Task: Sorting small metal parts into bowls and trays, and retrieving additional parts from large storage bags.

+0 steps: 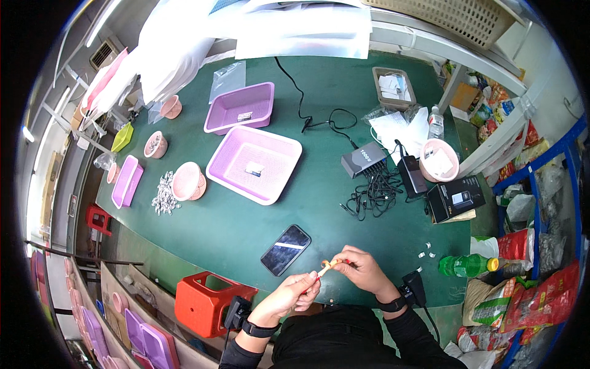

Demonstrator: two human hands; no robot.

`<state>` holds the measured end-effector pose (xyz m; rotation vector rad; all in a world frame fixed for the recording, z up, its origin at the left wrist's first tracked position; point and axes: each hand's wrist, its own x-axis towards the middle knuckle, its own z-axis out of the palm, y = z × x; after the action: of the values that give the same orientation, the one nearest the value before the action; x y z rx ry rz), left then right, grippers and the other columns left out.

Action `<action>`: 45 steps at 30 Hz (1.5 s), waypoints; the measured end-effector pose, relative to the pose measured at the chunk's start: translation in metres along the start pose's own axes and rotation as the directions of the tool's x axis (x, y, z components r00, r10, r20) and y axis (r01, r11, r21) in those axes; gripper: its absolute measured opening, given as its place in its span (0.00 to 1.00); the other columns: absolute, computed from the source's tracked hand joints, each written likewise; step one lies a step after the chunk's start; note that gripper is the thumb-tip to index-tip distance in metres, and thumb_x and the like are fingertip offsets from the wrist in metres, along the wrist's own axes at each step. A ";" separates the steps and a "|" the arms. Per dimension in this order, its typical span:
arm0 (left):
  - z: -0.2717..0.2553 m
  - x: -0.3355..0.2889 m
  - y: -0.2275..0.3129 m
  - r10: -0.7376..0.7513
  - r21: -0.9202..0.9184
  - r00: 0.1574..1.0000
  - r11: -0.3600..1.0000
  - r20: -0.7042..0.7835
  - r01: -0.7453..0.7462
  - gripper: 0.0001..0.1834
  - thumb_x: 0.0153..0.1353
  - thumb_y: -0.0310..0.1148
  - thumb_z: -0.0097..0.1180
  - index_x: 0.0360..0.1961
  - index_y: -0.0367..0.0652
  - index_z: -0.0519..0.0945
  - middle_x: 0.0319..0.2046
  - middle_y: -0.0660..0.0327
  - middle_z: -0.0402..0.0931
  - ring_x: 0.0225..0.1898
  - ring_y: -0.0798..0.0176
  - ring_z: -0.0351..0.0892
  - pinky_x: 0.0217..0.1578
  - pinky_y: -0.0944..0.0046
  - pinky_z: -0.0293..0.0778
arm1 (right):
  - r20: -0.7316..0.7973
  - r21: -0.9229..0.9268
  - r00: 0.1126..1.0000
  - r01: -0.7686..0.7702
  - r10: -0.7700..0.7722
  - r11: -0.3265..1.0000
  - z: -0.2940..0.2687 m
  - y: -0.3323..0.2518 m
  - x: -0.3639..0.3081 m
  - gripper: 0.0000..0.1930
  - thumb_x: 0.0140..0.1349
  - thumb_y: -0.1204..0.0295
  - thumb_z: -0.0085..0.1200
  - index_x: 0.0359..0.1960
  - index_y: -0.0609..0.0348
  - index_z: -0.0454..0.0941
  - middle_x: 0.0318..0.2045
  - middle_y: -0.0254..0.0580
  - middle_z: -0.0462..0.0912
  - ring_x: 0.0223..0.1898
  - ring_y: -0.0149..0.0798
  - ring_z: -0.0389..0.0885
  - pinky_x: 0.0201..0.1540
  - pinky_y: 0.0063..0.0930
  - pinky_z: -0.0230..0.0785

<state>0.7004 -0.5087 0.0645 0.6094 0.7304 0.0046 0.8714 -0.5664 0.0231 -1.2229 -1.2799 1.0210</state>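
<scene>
My left hand [297, 291] and my right hand [364, 270] meet just over the table's near edge. Between them is a small, thin orange-yellow piece with red parts [330, 265]; its kind is too small to make out. The left thumb and fingers pinch its lower red end, while the right fingertips grip the other end. A black smartphone [286, 249] lies on the green table [246, 230], just beyond my left hand. Black straps circle both wrists.
Purple baskets [284, 172] and pink cups [195, 195] stand left, beside a heap of small silvery pieces [165, 195]. A charger [364, 161] with tangled cables, a black box [456, 199] and a green bottle [468, 265] are right. A red stool [212, 305] stands below left.
</scene>
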 end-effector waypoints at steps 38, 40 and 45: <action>-0.051 -0.055 -0.006 0.225 -0.148 0.973 0.962 -0.061 -0.231 0.17 0.56 0.41 0.34 0.15 0.42 0.60 0.08 0.70 0.50 0.09 0.76 0.47 0.10 0.77 0.48 | 0.128 0.992 0.861 -0.110 0.492 -0.065 0.014 0.015 -0.002 0.19 0.48 0.71 0.36 0.02 0.51 0.49 0.08 0.30 0.53 0.13 0.24 0.51 0.10 0.14 0.41; -0.061 -0.055 0.000 0.245 -0.078 0.958 0.963 -0.148 -0.258 0.14 0.56 0.38 0.36 0.18 0.42 0.63 0.10 0.71 0.51 0.12 0.77 0.49 0.13 0.77 0.50 | 0.107 0.994 0.705 -0.071 0.701 -0.080 0.033 0.009 0.008 0.18 0.48 0.71 0.36 0.03 0.51 0.49 0.09 0.30 0.54 0.13 0.23 0.52 0.10 0.13 0.42; -0.124 -0.053 0.000 0.470 0.145 0.818 0.882 -0.330 -0.448 0.10 0.55 0.35 0.39 0.21 0.42 0.65 0.12 0.71 0.55 0.14 0.77 0.53 0.16 0.77 0.54 | 0.196 0.908 0.672 -0.399 0.714 0.126 0.086 0.020 0.034 0.17 0.47 0.70 0.39 0.04 0.51 0.51 0.08 0.31 0.55 0.06 0.23 0.47 0.08 0.14 0.41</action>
<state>0.5829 -0.4557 0.0259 0.8465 0.9214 0.5602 0.7907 -0.5238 -0.0002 -0.8352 0.2493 1.7002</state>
